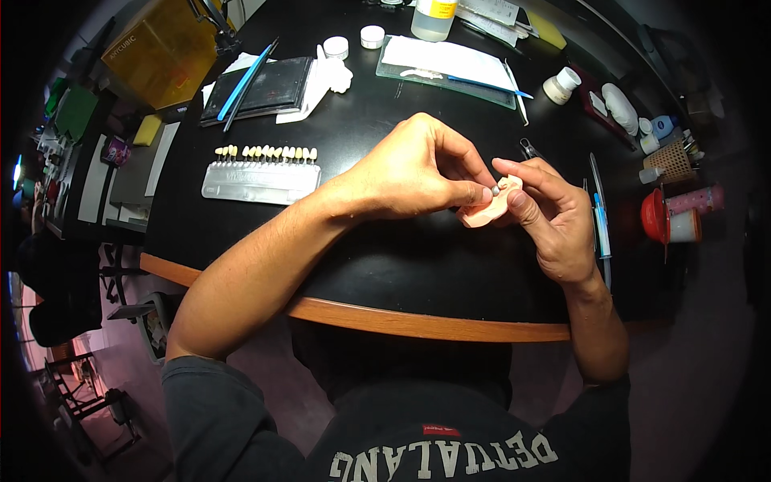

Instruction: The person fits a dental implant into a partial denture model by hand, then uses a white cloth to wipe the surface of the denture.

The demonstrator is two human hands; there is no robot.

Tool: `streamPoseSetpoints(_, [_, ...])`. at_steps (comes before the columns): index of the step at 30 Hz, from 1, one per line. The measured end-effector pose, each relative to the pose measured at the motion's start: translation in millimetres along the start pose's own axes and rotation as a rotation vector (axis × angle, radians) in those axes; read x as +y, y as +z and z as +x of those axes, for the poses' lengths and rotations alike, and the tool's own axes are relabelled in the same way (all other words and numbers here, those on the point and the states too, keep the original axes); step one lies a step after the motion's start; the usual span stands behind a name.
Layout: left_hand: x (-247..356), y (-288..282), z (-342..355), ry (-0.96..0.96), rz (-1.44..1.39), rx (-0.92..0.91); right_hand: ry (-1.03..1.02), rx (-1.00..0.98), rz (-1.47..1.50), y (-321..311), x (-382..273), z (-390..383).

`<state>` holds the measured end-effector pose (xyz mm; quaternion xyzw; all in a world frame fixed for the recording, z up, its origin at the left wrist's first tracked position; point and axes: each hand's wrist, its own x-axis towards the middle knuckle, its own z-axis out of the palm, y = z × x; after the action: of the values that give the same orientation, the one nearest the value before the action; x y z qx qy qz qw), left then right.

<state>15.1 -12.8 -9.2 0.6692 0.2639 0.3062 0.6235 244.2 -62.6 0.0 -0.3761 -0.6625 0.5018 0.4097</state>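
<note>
I hold a pink dental cast [480,215] above the desk, my right hand [558,221] gripping it with thumb and fingers. My left hand [414,169] is closed in a pinch at a small grey metallic piece [495,189] on the cast, its thumb and index fingertip touching there. Part of the cast is hidden by my fingers. Left of my hands lies a clear shade guide [261,182] with several tooth-coloured tabs. Behind my right hand are a small black-handled tool [528,147] and slender blue and silver instruments [602,233].
Farther back on the black desk [377,289] are a black slab [281,84], a glass plate with paper [442,72], small white jars [372,37], a bottle [434,18] and a red bowl [654,215]. A yellow box [157,56] stands back left; a bin [152,325] sits below the left edge.
</note>
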Motion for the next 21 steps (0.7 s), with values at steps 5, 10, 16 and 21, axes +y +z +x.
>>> streamPoseSetpoints(5, [0, 1, 0, -0.013, 0.005, 0.020, -0.005, 0.003, 0.019, 1, 0, -1])
streamPoseSetpoints(10, [-7, -2, 0, 0.014, -0.012, 0.016, -0.003, 0.019, 0.030, 2, -1, 0])
streamPoseSetpoints(16, [-9, -1, 3, -0.027, -0.138, 0.013, 0.034, 0.029, 0.069, 2, -1, 0])
streamPoseSetpoints(21, [-9, 2, 3, 0.040, -0.061, 0.029, 0.021, 0.029, 0.054, 3, -2, -1])
